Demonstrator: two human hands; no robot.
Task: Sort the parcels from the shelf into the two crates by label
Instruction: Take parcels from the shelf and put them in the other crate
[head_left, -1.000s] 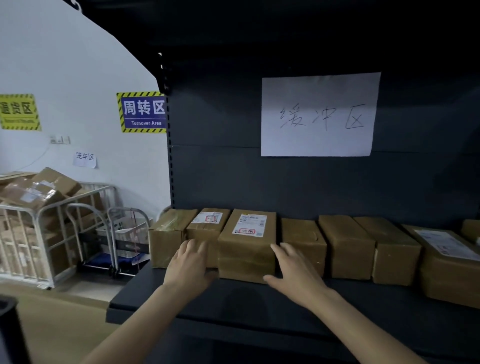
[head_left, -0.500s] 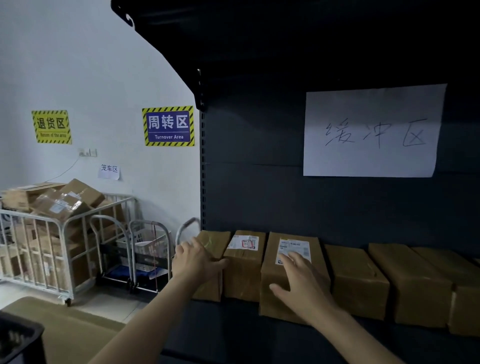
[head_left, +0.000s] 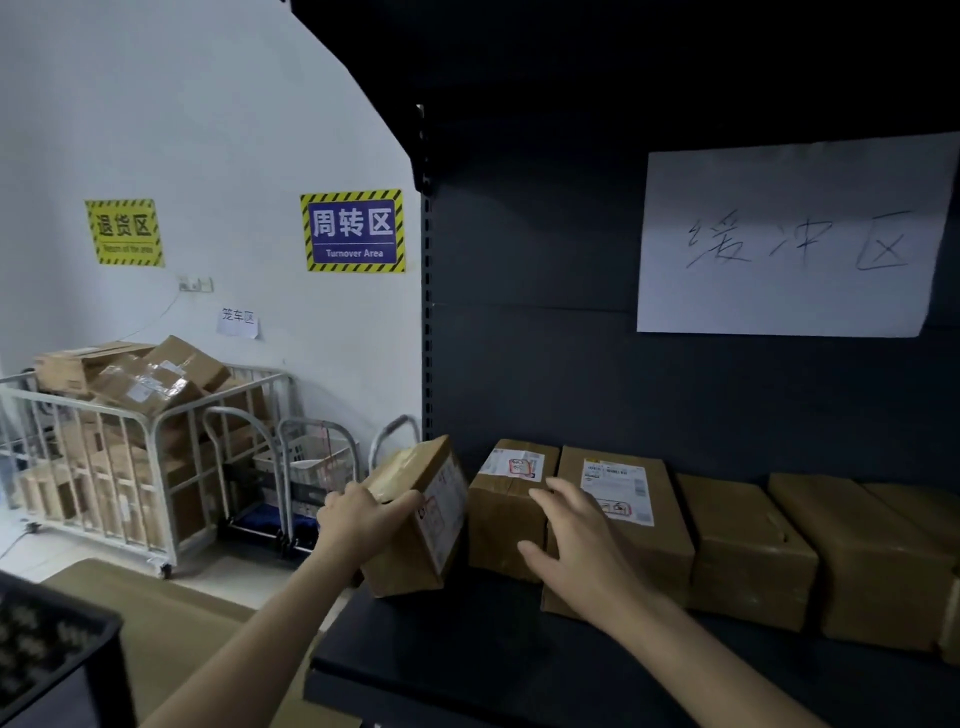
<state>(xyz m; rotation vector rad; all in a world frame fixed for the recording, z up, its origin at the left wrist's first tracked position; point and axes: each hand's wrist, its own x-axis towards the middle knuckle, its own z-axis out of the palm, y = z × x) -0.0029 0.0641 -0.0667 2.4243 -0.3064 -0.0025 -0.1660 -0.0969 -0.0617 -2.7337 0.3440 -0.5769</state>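
Six brown cardboard parcels visible on the dark shelf (head_left: 493, 654), in a row along the front; the sixth is cut off at the right edge. Leftmost parcel (head_left: 415, 525) is tipped on its side at the shelf's left end, label facing right, leaning toward the second parcel (head_left: 506, 512). Left hand (head_left: 358, 525) is clamped over its top front corner, fingers curled on the top face. Right hand (head_left: 576, 545) is spread wide, holding nothing, in front of the second parcel and the third parcel (head_left: 618, 525); contact can't be told. Both of those carry white labels on top. Next two parcels (head_left: 743, 551) (head_left: 857, 561) show plain tops. White handwritten paper sign (head_left: 789, 244) on the shelf back. One dark crate (head_left: 57, 649) at lower left, contents unclear. White cage trolley (head_left: 130, 467) by the wall is piled with cardboard boxes. Beside it, a white basket (head_left: 311, 462) among metal cart handles. Two hazard-bordered wall signs: yellow (head_left: 124, 232), blue "Turnover Area" (head_left: 353, 231).
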